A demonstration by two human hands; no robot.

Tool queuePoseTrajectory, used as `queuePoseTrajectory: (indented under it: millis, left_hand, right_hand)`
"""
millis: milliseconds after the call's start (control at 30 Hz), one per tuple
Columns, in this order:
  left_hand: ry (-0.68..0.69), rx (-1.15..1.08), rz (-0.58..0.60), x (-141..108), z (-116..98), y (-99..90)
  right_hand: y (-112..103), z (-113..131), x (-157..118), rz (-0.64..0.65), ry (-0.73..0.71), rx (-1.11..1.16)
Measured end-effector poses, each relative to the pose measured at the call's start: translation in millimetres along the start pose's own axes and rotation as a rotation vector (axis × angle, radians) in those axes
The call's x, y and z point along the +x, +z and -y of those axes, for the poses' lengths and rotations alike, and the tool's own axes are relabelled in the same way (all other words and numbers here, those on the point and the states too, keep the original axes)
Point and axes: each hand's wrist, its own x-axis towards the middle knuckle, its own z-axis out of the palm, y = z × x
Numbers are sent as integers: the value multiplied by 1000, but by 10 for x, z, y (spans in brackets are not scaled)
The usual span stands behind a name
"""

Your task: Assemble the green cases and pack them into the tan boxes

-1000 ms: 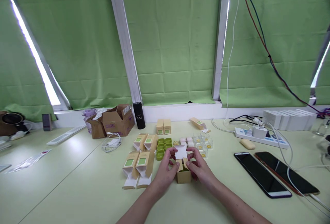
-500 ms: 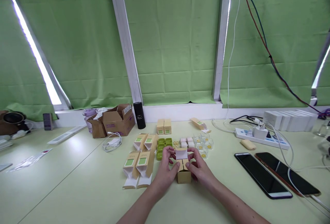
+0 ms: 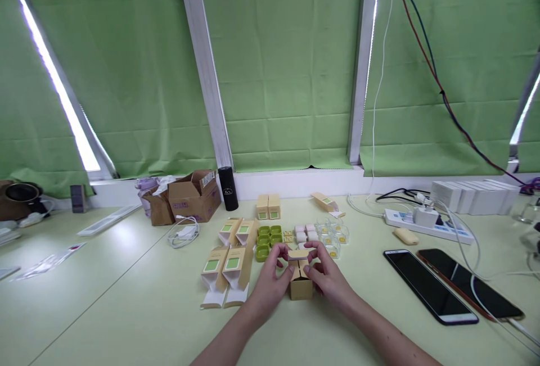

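A small brown cardboard box (image 3: 301, 290) stands on the table between my hands, its side flaps folded inward and its top flap tilted toward me. My left hand (image 3: 275, 276) grips the left side, thumb on the side flap and fingers at the top flap. From the right, my right hand (image 3: 323, 273) holds it the same way. Just behind are green square cups (image 3: 263, 240), tiny yellow pieces (image 3: 288, 233), whitish-pink blocks (image 3: 311, 236) and clear containers (image 3: 341, 235) with yellow spots. What is inside the box is hidden.
Several open cartons with green labels (image 3: 233, 262) stand to the left. Two closed cartons (image 3: 268, 207) and a loose carton (image 3: 324, 202) lie farther back. Two phones (image 3: 430, 284), a power strip (image 3: 453, 233) and cables are at the right. A black bottle (image 3: 228, 189) stands near the wall.
The box's top flap has tipped from upright down toward me, so its white inner face hardly shows. Both hands keep their hold on the box in nearly the same place.
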Motion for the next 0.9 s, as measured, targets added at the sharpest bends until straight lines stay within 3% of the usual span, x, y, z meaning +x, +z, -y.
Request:
queuePoseTrajectory:
  millis: [167, 433, 600, 900]
  left_hand:
    - [22, 18, 0, 16, 18, 6]
    - [28, 32, -11, 12, 10, -1]
    - [49, 59, -17, 4, 1, -7]
    - [221, 169, -97, -23, -26, -149]
  right_hand:
    - [-15, 35, -12, -6, -56, -33]
    - [-85, 227, -122, -81, -379, -251]
    - [-74, 239, -161, -87, -494, -428]
    - [-96, 246, -172, -60, -626, -542]
